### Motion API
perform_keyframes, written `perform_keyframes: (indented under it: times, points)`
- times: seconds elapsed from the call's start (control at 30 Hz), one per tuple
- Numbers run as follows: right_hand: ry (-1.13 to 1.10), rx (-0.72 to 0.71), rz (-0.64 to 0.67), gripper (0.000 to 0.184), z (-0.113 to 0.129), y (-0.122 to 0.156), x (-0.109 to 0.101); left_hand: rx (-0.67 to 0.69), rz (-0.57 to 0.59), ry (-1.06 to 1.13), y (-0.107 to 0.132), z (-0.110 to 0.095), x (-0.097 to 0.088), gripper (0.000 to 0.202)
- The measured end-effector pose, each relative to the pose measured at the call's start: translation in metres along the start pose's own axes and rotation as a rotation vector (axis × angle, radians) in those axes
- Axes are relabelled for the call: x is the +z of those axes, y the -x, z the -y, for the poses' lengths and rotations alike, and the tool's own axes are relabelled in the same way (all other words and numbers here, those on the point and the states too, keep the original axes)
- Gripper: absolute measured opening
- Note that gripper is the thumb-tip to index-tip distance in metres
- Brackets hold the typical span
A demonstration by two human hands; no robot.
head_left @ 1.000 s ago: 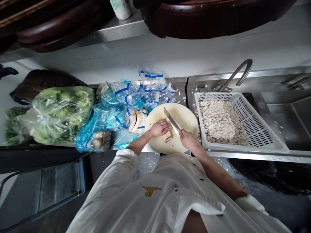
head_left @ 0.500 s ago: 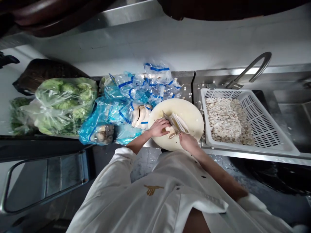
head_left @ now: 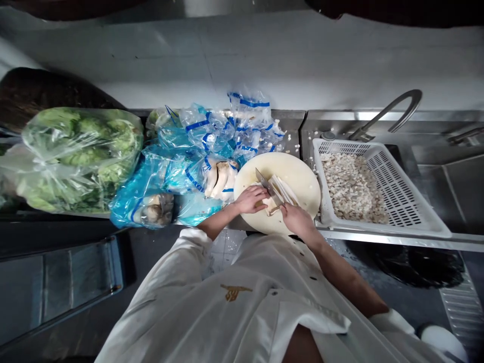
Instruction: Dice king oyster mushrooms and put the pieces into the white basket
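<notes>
A round cream cutting board [head_left: 298,174] lies on the steel counter. On it is a pale mushroom [head_left: 270,204] with cut slices [head_left: 285,189] fanned out to its right. My left hand [head_left: 249,198] is curled over the mushroom and holds it down. My right hand [head_left: 297,219] grips the handle of a knife [head_left: 266,185], whose blade points up and left across the mushroom next to my left fingers.
A white slotted basket [head_left: 408,194] of diced white pieces sits over the sink at right, under a bent tap [head_left: 393,113]. Blue plastic bags [head_left: 200,151] with whole mushrooms lie left of the board. Bagged green leaves [head_left: 75,156] fill the far left.
The knife came down from a raised slant onto the mushroom, and cut slices now lie to its right. The camera tipped down a little, hiding the upper shelf.
</notes>
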State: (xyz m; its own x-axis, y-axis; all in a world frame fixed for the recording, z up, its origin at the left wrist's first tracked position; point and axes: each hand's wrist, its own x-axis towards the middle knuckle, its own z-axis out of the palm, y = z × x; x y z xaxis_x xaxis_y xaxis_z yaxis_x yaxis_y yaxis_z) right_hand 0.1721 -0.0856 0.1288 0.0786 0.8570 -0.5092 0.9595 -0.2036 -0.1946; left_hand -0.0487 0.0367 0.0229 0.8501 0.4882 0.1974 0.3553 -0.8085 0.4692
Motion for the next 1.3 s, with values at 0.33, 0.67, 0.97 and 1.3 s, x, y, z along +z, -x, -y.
perform_keyframes:
  times: [0.33,0.67,0.97,1.3]
  points:
    - [0.045,0.038,-0.019,0.048,0.016,0.002,0.001,-0.031,-0.066,0.039,0.008,0.000,0.011,0.044]
    - [0.070,0.051,0.006,0.045,0.022,0.002,0.001,-0.022,-0.083,0.062,0.014,0.005,0.008,0.040]
    - [0.062,0.104,0.048,0.047,0.032,0.002,0.012,-0.044,-0.134,0.148,0.017,0.012,0.012,0.036]
    - [0.079,0.076,-0.039,0.045,0.010,0.027,-0.010,-0.147,-0.270,0.089,0.024,0.016,0.012,0.034]
